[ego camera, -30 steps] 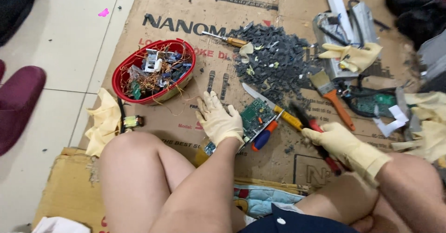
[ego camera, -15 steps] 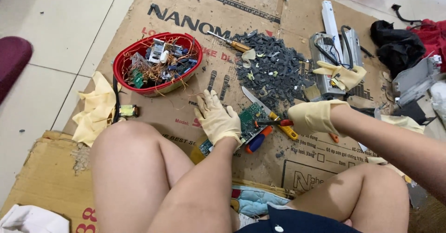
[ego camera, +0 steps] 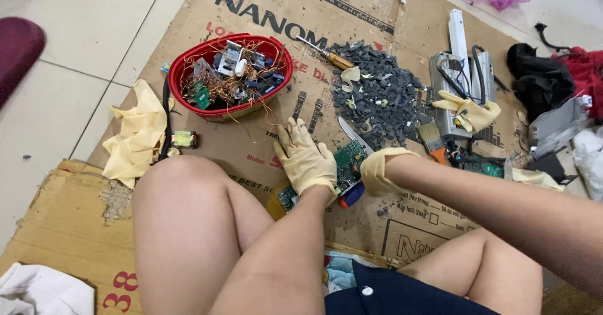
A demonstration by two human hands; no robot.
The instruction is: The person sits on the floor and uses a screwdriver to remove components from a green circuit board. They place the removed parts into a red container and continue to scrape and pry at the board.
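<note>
Both gloved hands meet low between the bare knees, the left hand (ego camera: 306, 158) flat with fingers spread, the right hand (ego camera: 377, 170) curled closed beside it.

Both the left hand (ego camera: 306, 158) and the right hand (ego camera: 377, 170) wear thin, matt, cream rubber gloves, wrinkled at the wrists. Between them lies a green circuit board (ego camera: 347, 159), slightly glossy. The cardboard sheet (ego camera: 251, 142) under everything is matt brown paperboard, frayed and rough at its near left corner. The red basket (ego camera: 182, 70) is smooth, shiny plastic, filled with fine copper wire and metal scraps. A knife blade (ego camera: 350, 133) shows bare bright metal. The pile of dark chips (ego camera: 383, 101) looks dull grey plastic. The screwdriver (ego camera: 326, 52) has a glossy amber handle. The floor tiles (ego camera: 81, 32) are smooth and pale.
</note>
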